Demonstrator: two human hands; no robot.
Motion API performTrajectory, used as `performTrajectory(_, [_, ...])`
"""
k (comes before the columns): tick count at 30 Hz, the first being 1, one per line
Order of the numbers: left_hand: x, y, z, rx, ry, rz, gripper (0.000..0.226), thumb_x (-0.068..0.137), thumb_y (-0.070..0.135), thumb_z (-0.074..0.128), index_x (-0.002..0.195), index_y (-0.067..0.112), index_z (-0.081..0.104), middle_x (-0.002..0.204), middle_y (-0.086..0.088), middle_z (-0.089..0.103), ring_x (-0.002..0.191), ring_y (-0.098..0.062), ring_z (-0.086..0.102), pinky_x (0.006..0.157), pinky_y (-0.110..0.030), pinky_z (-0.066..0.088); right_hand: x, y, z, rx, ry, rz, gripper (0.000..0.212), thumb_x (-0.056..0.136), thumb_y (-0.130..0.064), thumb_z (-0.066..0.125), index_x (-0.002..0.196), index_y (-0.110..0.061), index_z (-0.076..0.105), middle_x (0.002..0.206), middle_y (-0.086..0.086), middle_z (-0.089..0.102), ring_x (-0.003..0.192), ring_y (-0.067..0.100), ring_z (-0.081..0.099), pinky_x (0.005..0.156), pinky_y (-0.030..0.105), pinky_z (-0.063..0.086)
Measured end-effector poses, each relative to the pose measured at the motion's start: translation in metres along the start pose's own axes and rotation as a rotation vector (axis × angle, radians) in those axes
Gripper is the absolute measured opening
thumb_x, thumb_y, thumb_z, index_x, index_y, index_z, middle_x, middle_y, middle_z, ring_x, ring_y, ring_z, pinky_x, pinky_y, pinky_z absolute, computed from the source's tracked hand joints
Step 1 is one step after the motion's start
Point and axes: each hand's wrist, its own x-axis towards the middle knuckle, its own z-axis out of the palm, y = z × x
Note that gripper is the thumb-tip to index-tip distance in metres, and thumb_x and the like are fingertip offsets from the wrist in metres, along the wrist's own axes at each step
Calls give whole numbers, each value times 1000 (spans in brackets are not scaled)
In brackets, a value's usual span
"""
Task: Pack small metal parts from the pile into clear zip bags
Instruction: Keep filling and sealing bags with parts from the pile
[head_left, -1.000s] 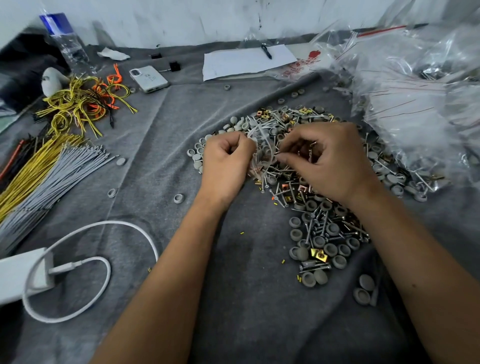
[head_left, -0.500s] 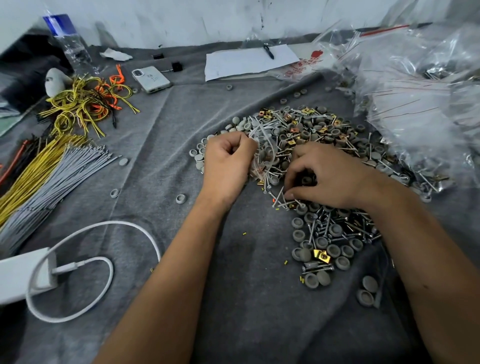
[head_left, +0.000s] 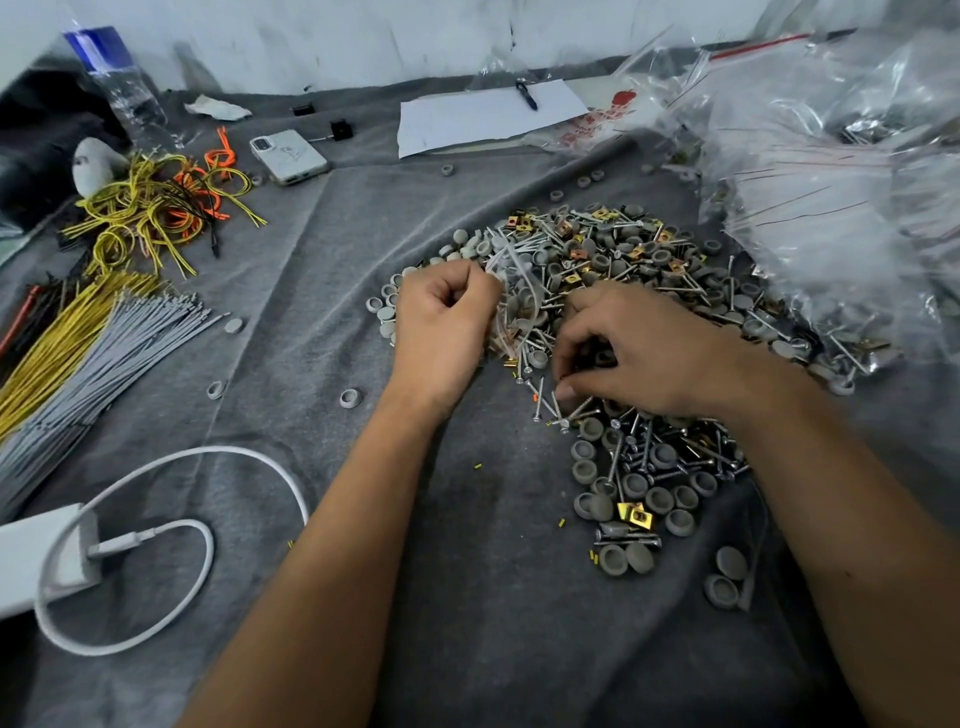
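My left hand (head_left: 441, 322) was curled tight, pinching the mouth of a small clear bag (head_left: 511, 306) that sagged to its right against the pile (head_left: 613, 270). My right hand (head_left: 639, 353) hovered low over the near part of the pile, fingers bent and bunched with the tips down among the screws (head_left: 550, 402); whether they already gripped one I could not tell, since the fingertips were partly hidden.

I judged this to be the picking step: gathering parts for the bag in my left hand. The next move called for closing thumb and forefinger on a screw or two, carrying them the short way left, and dropping them in without letting the bag's mouth fold shut.

The pile lay just ahead of both hands on the grey cloth (head_left: 467, 597) over the counter: screws, grey caps (head_left: 584, 470) and brass clips (head_left: 636, 514) mixed together. A few caps had strayed left of it. To the far right sat a heap of bags (head_left: 831, 197) with red zip lines, seemingly filled.

Further out on my left were bundles of grey ties (head_left: 104, 353) and yellow wires (head_left: 156, 208), a white cable (head_left: 249, 457) plugged into a charger (head_left: 36, 561), a phone (head_left: 288, 156) and a bottle (head_left: 114, 78). At the back lay paper (head_left: 478, 119) with a pen (head_left: 525, 93) on it.

One bag (head_left: 597, 122) beside the paper carried red print with an apple-like mark; the lettering was too blurred to read. The bottle's blue label showed no legible words either.
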Motion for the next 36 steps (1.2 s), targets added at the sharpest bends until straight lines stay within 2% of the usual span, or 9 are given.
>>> performTrajectory(4, [0,0,0,22,-2,14,34,80,15,55,51,23,41,56,-10,35,54,-19,27,51,-35,20,1,-8,-1,202,429,-73,11,83,-22,85,91,-22,77,86,-14,72,80,-1,66,75,14,50])
performTrajectory(7, [-2,3,1,47,-12,34,31,81,12,54,52,18,42,56,-12,37,54,-18,30,52,-33,23,0,-15,-1,194,614,-148,13,84,-17,85,94,-13,79,89,-5,75,81,4,69,76,15,53])
performTrajectory(11, [-5,6,2,79,-37,72,31,81,9,53,53,15,43,54,-12,39,54,-18,33,52,-32,25,3,-22,7,106,599,-184,14,81,-10,86,94,-9,80,89,-3,74,76,9,66,74,21,53])
performTrajectory(16, [-5,6,1,72,-35,74,30,80,10,53,52,15,43,54,-11,40,54,-18,33,52,-32,26,4,-20,12,131,607,-111,26,80,-6,83,104,-13,78,90,-6,74,73,12,67,68,19,52])
performTrajectory(20, [-4,4,1,44,-19,57,27,80,10,53,54,9,45,54,-12,38,54,-20,30,51,-36,23,3,-17,7,218,654,-103,14,85,-17,83,94,-11,75,83,-5,73,75,7,68,68,13,52])
performTrajectory(22, [-4,4,0,57,-17,63,28,80,11,53,54,10,45,53,-12,38,53,-19,31,51,-34,24,0,-13,3,204,586,-115,13,87,-27,81,88,-14,76,78,-8,72,72,5,68,66,12,50])
performTrajectory(27, [-4,4,0,59,-12,59,28,81,11,54,54,10,43,55,-12,37,56,-21,30,53,-40,26,-5,-2,-5,168,-6,11,29,70,-62,79,77,-34,77,65,-16,68,59,4,62,53,14,41])
performTrajectory(32, [-4,4,0,57,-12,56,28,81,11,53,55,8,43,56,-12,37,56,-21,30,54,-37,25,-5,2,-10,171,-169,66,18,73,-50,86,77,-36,75,73,-10,71,66,6,65,63,32,55])
performTrajectory(36, [-4,3,0,55,-21,52,28,81,12,53,56,5,45,56,-13,38,56,-21,30,53,-34,24,-10,-3,-13,156,-250,71,20,72,-40,90,83,-35,75,84,-11,67,81,8,63,71,30,52])
